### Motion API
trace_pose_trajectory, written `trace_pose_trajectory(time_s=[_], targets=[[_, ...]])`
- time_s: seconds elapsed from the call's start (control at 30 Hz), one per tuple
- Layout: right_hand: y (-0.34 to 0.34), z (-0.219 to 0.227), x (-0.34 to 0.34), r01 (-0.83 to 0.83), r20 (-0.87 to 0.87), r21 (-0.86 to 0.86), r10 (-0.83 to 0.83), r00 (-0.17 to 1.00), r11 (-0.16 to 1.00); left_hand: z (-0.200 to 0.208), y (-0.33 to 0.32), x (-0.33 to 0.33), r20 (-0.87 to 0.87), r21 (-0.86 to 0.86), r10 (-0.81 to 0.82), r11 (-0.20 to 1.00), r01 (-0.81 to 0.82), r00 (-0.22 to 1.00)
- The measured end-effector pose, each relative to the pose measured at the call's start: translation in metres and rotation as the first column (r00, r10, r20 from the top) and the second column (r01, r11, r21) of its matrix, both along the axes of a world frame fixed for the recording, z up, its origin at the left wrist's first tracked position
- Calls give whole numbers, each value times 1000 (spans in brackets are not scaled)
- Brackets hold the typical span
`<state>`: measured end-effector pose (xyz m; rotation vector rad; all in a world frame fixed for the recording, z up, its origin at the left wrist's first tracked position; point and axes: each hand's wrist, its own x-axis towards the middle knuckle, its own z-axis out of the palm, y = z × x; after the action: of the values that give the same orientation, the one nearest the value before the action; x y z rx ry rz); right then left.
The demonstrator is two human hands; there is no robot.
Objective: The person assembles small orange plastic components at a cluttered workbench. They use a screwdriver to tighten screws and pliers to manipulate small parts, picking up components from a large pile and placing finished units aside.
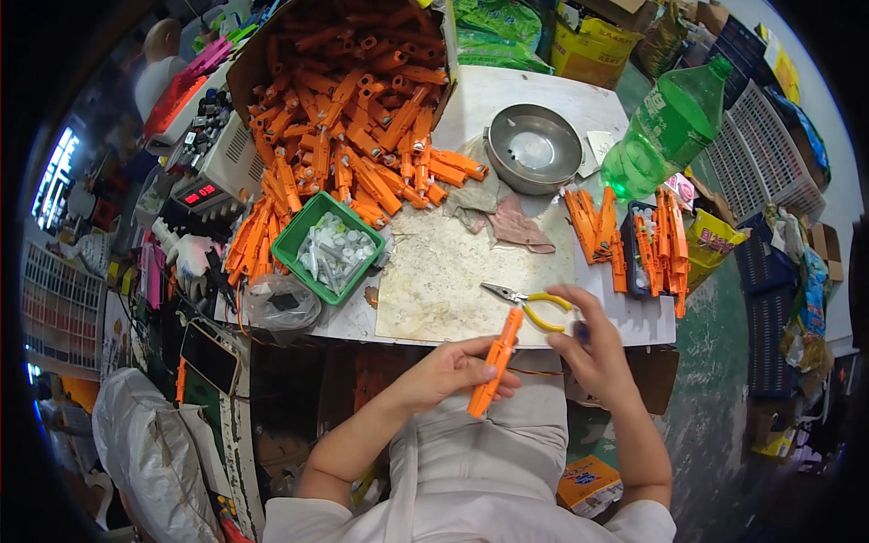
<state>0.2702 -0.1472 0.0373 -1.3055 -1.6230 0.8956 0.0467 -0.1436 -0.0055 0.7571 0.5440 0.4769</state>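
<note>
My left hand (457,369) is closed around a slim orange plastic part (497,364), which it holds tilted in front of the table's near edge. On the table just beyond are pliers (540,306) with yellow handles, their jaws pointing left. My right hand (593,348) is at the handle ends, thumb and index finger apart on either side; whether they touch the handles I cannot tell. Something small and dark blue (581,333) shows by the right palm, too hidden to name.
A large box spills orange parts (362,118) across the far left. A green bin (328,247) holds small whitish pieces. Farther back are a metal bowl (534,148), rags (518,224) and a green bottle (665,127). More orange parts (593,226) and a dark bin (641,249) occupy the right.
</note>
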Motion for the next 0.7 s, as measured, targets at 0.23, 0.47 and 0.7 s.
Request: trace_pose_trajectory(time_s=[0.23, 0.47, 0.7], targets=[[23, -34, -14, -129, -587, -377, -129, 800, 917, -11, 0, -2, 241, 2, 269, 961, -278, 932], [5, -43, -47, -80, -520, -455, -191, 833, 887, -34, -4, 27, 376, 265, 722, 518, -813, 582], [-6, 6, -34, -36, 236, 364, -55, 970, 931, -39, 6, -7, 187, 513, 731, 497, -700, 657]])
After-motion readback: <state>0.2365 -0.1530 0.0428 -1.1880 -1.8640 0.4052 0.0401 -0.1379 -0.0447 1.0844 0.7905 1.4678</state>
